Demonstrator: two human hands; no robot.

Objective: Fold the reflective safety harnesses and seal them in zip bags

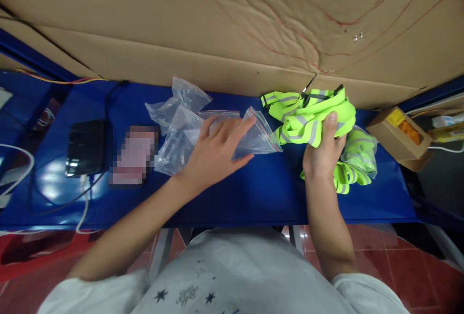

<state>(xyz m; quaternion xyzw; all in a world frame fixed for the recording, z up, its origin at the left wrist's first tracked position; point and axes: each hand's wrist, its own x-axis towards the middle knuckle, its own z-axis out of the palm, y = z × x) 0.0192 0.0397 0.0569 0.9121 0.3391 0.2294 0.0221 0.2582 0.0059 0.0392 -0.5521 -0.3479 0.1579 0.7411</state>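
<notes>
My right hand [328,144] grips a folded bundle of neon-yellow reflective straps [308,115] with grey stripes and black buckles, thumb on top. Some strap ends trail to the left over the blue table. Fingers spread, my left hand [221,147] lies over a pile of clear zip bags [177,130] with red seal lines and seems to hold none of them. One flat zip bag [259,135] sticks out to the right beneath its fingers. Beside my right wrist sits another bundle of straps inside a clear bag [358,152], with loose loops of strap below it.
A blurred-out phone [134,154] and a black box-like device [86,147] with cables lie on the left of the blue table [235,198]. At the right end stands an open cardboard box [398,135] holding something orange. A cardboard wall [163,23] rises behind.
</notes>
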